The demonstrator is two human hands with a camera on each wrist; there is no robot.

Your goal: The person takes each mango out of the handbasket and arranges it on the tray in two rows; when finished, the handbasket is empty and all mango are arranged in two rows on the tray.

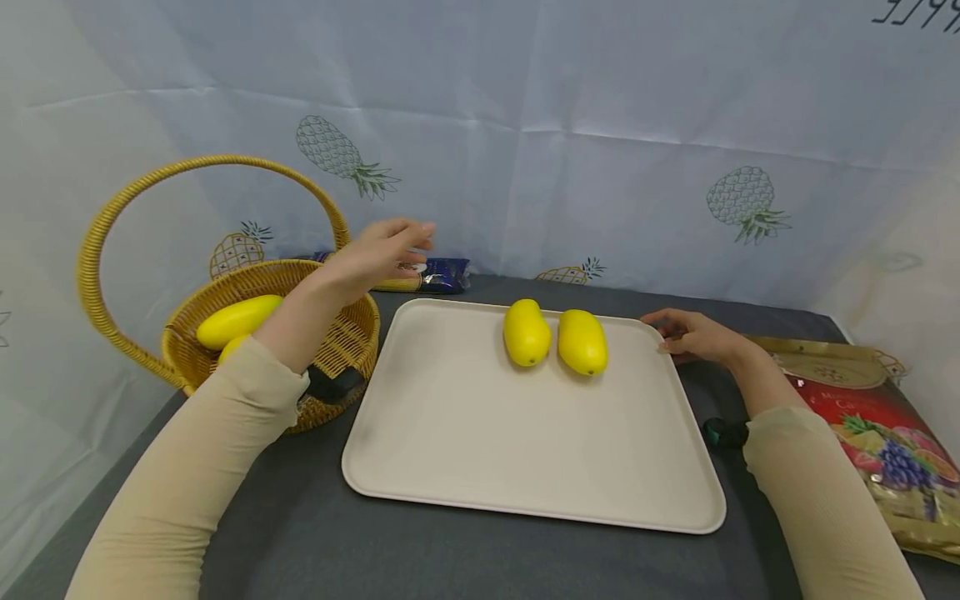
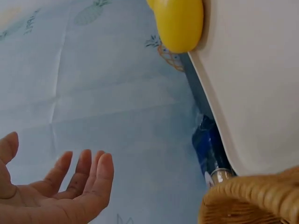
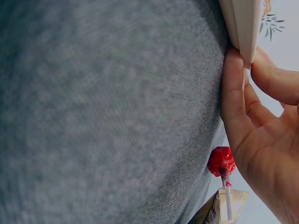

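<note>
A beige tray (image 1: 540, 450) lies on the dark grey cloth, with two smooth yellow mango-shaped fruits (image 1: 527, 333) (image 1: 582, 342) near its far edge. My right hand (image 1: 693, 336) pinches the tray's far right corner; in the right wrist view the thumb is on one side of the rim and the fingers on the other. My left hand (image 1: 378, 254) hovers over the right side of the wicker basket (image 1: 367, 333), holding nothing, its fingers loosely bent in the left wrist view. Inside the basket is a yellow fruit (image 1: 238, 322); another is partly hidden by the left forearm.
Behind the basket lies a blue packet (image 1: 446, 275). On the right is a red and gold bag (image 1: 885, 433) with fruit pictures. A red lollipop (image 3: 221, 161) shows below the right hand in the right wrist view. A pineapple-print curtain (image 1: 525, 167) hangs behind.
</note>
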